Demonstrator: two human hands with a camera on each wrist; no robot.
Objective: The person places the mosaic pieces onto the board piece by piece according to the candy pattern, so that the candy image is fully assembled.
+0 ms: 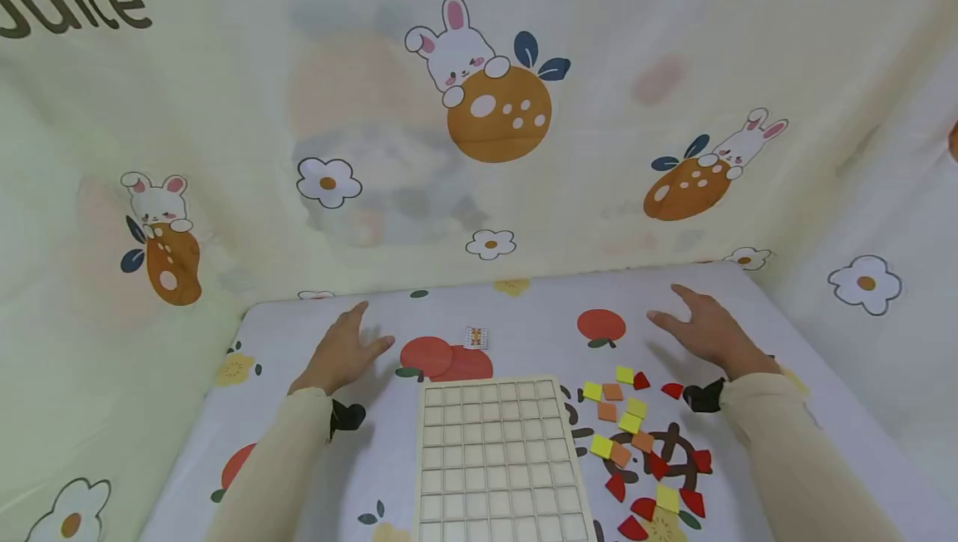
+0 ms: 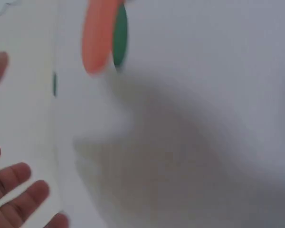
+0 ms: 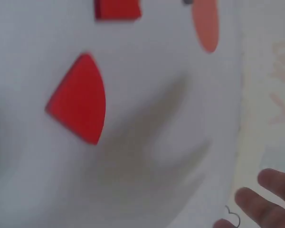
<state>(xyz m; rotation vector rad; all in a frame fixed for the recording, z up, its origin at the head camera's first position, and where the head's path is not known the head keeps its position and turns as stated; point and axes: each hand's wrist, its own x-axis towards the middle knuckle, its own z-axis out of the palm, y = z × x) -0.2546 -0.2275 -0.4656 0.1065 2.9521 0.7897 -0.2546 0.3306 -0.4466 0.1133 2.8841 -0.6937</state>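
My left hand [image 1: 346,352] hovers over the table left of a pale gridded board [image 1: 496,450], its fingers spread and holding nothing. Over the right side, my right hand [image 1: 703,330] is likewise spread, thumb apart, with nothing in it. Nearest to it are several loose pieces: red quarter-circle wedges [image 1: 671,391], yellow squares [image 1: 624,374] and orange squares [image 1: 612,392]. In the right wrist view a red wedge [image 3: 80,100] lies flat beside the hand's shadow. The left wrist view shows fingertips [image 2: 37,191] held above the cloth.
A small patterned square [image 1: 476,337] lies behind the board. A white cloth [image 1: 539,309] printed with fruit covers the table. Behind and to the sides hang curtains [image 1: 599,193] printed with rabbits and flowers. The scattered pieces spread along the board's right side.
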